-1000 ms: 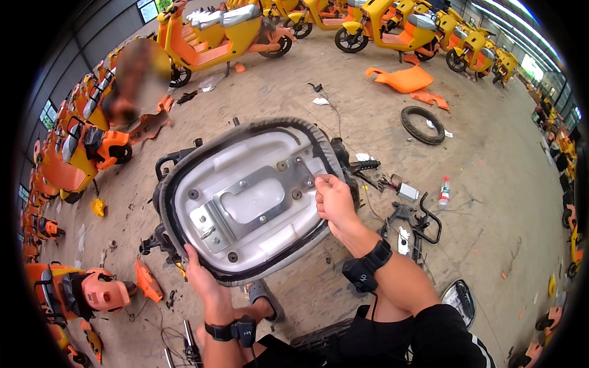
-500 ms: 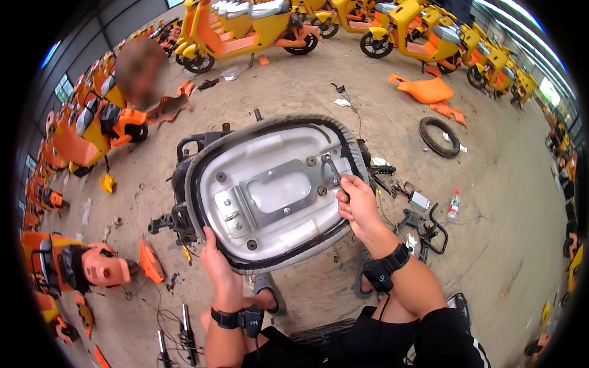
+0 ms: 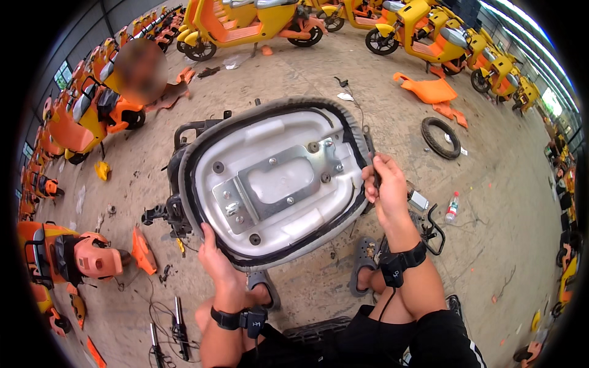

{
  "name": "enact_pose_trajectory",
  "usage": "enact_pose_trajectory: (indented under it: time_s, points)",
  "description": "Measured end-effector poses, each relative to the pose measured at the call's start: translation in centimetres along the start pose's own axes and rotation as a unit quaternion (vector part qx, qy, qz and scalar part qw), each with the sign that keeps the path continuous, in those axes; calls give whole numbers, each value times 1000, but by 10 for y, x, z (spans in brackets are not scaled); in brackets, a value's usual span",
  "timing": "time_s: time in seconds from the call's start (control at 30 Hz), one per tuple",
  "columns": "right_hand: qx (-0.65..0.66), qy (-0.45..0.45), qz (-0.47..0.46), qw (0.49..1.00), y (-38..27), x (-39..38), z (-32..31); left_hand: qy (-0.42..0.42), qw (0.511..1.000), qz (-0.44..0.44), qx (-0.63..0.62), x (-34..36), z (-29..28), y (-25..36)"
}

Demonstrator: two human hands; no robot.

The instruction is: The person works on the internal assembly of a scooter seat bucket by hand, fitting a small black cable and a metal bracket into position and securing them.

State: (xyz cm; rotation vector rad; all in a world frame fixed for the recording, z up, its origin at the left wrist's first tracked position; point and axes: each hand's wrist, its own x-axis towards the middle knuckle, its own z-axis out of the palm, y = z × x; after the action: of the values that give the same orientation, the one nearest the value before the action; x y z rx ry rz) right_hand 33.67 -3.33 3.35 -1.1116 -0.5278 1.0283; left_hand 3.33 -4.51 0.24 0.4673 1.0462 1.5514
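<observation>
Seat [image 3: 281, 181] position: directly in front of you, upside down, with its white inner side facing up and a dark frame [image 3: 178, 211] showing beyond its left edge. Whether the seat rests on that frame cannot be told from this view. Left hand [image 3: 221, 267]: your thumb lies on the rim at the near left corner; the other fingers are out of sight under the edge, so you cannot tell how firmly they grip. Right hand [image 3: 391, 190]: your thumb and fingers are pinched together on a wrench [image 3: 369, 141], just off the right edge of the seat. Change noted: a moment earlier the wrench lay over the right end of the metal plate [image 3: 320, 162]; it has since moved outward, past the rim. Effect on the work: the two bolts [image 3: 339, 167] at that end are uncovered, and both remain in the plate. With the wrench in this position, you apply no turning force to them. The seat itself keeps nearly the same angle, with your left hand at the same corner
</observation>
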Motion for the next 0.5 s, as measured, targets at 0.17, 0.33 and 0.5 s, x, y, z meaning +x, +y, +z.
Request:
enact_pose_trajectory:
  time_s: [0.17, 0.33, 0.5]
  points:
    - [-92, -19, -10, 996, 13, 0, -2, 55, 997, 47, -37, -7, 16, -10]
    - [-153, -36, -28, 987, 13, -3, 0, 57, 997, 50, -29, -4, 17, -17]
    - [-169, -89, 6, 982, 13, -3, -1, 51, 997, 34, -37, -9, 21, -12]
